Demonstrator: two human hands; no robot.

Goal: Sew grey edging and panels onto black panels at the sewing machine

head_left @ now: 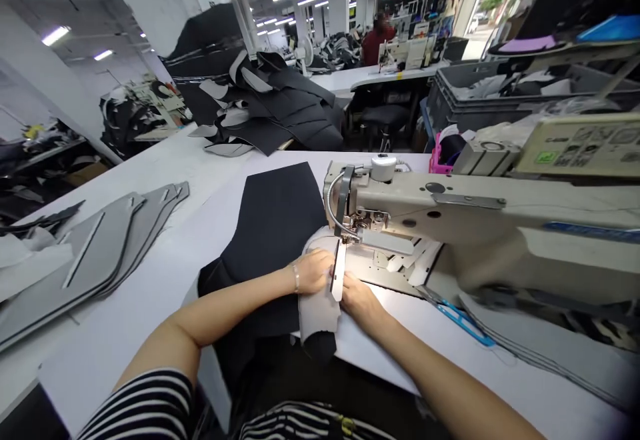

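Light grey piece (pixel 319 313) lies over black panel (pixel 280 210) by near edge of counter (pixel 150 293); long axis runs near to far, rounded far end pointing at sewing machine (pixel 410 193). Left hand (pixel 317 271) rests on piece, fingers bent; right hand (pixel 361 300) curls at its right edge. Fingertips partly hidden around white strip (pixel 339 280): cannot tell whether pinching. Step appears to be guiding layers under machine; next move likely calls for steady pressure, edge kept aligned. Beyond: dark fabric pile (pixel 295 103), then person in red (pixel 374 45).
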